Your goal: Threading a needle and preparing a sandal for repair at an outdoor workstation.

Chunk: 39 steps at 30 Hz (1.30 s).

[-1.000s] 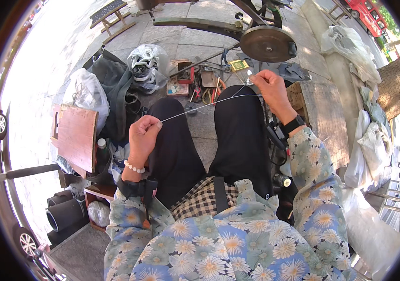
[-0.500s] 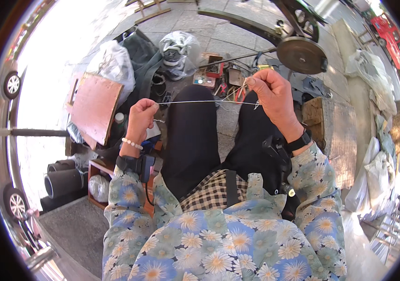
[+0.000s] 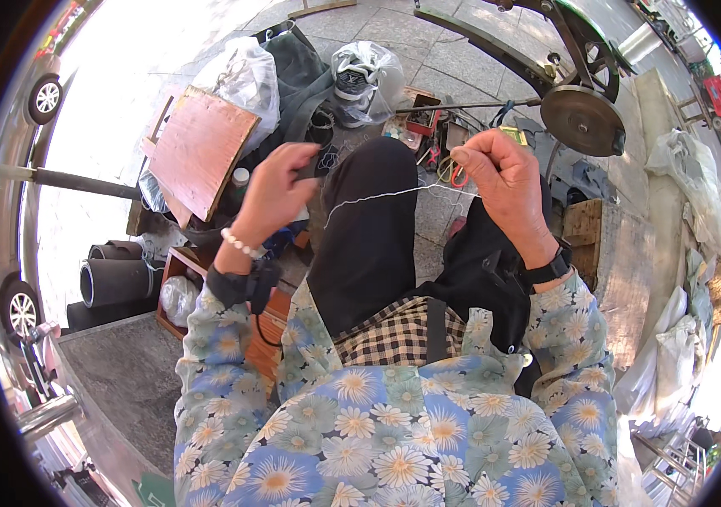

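Bright daylight; pavement (image 3: 94,190) blown out at left. My left hand (image 3: 278,196) motion-blurred. Fisheye bends edges; corners black.

White thread (image 3: 377,197), black trousers (image 3: 369,241)

Left hand (image 3: 278,196): blurred
White thread (image 3: 377,197): partly hidden by the right hand (image 3: 502,176)
Black machine (image 3: 582,121): cut off above, beyond the grip
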Motion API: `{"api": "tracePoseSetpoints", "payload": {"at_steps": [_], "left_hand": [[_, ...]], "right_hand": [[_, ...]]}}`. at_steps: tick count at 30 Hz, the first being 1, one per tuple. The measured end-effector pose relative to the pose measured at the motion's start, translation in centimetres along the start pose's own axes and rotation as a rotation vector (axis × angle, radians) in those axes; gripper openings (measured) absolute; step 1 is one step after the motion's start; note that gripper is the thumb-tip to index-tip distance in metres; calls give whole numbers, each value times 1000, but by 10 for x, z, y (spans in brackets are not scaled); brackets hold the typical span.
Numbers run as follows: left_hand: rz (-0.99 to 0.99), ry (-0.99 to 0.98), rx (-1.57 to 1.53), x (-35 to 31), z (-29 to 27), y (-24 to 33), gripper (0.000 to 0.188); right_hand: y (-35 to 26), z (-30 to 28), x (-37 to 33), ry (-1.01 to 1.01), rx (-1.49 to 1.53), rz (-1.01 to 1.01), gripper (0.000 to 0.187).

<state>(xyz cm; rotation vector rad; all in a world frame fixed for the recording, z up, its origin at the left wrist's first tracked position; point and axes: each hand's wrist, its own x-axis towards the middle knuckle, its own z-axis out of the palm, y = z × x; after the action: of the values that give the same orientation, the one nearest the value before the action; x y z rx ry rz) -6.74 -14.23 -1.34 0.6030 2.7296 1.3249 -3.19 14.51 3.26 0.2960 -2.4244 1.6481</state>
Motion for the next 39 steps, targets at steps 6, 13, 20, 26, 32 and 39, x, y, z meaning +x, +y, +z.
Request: {"api": "tracePoseSetpoints", "payload": {"at_steps": [6, 13, 20, 26, 32, 39], "left_hand": [[-17, -281, -722, 19, 71, 82, 38], [-166, -135, -872, 23, 82, 74, 6], [-157, -36, -619, 17, 58, 59, 7], [375, -139, -576, -11, -11, 105, 6], [1025, -360, -1283, -36, -22, 141, 9], [963, -523, -1161, -50, -48, 175, 5]], "right_hand": [[-7, 2, 3, 80, 14, -59, 16], [18, 8, 1, 53, 27, 103, 19], [11, 13, -5, -53, 372, 255, 22], [-25, -25, -21, -498, 865, 150, 15], [-102, -24, -28, -952, 1247, -324, 9], [-151, -15, -49, -784, 1284, -399, 9]]}}
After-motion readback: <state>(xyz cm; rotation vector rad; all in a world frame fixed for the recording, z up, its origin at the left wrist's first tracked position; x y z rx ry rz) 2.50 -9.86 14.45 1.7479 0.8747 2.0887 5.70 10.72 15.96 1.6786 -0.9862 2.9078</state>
